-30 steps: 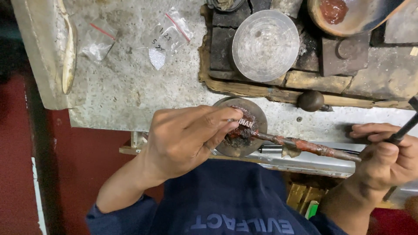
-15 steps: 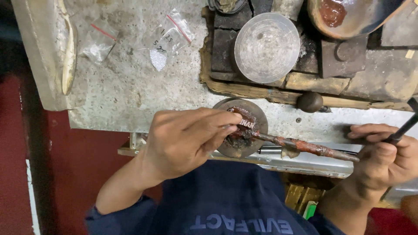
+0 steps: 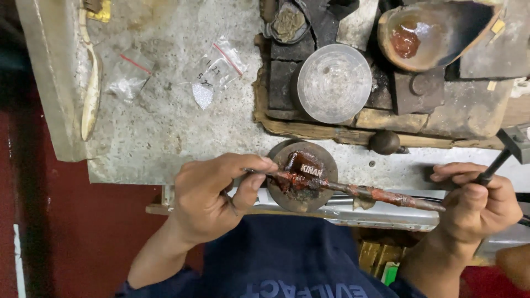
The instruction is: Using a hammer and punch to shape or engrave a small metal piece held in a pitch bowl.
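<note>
Here the left hand [image 3: 212, 193] pinches the near end of a long, thin, rust-stained metal rod [image 3: 359, 191], its fingers [image 3: 255, 165] clenched on it. The rod lies across a round dark metal disc [image 3: 326, 165] at the front edge of the rough grey stone worktop [image 3: 165, 127], over a small red-brown block [image 3: 301, 168] seated on that disc. The right hand [image 3: 477, 201] is closed around the dark handle of a hammer [image 3: 510, 146]. A round glass lid [image 3: 334, 83] sits further back.

Bare surface [image 3: 165, 127] lies open left of centre; wooden tray [image 3: 309, 129] and round knob [image 3: 385, 142] block upper right.
</note>
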